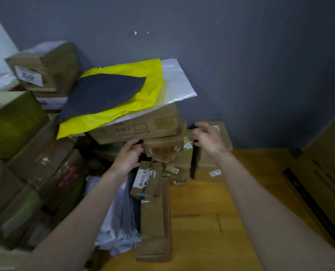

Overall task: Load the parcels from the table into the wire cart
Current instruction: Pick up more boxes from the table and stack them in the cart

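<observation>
Reaching into the pile at the worktop's (211, 212) far edge: left hand (128, 156) curls round one end of a small box (163, 146), right hand (207, 136) spread, loose, beside it. Plenty of parcels (151, 212) left; cart out of sight.

Open bench (217, 222) surface lies to the right of the parcel pile, giving hand access from that side. The large box (137, 128) overhangs the small box (163, 146) beneath. Stacked boxes (35, 173) block the left; the wall (241, 65) closes the rear.
</observation>
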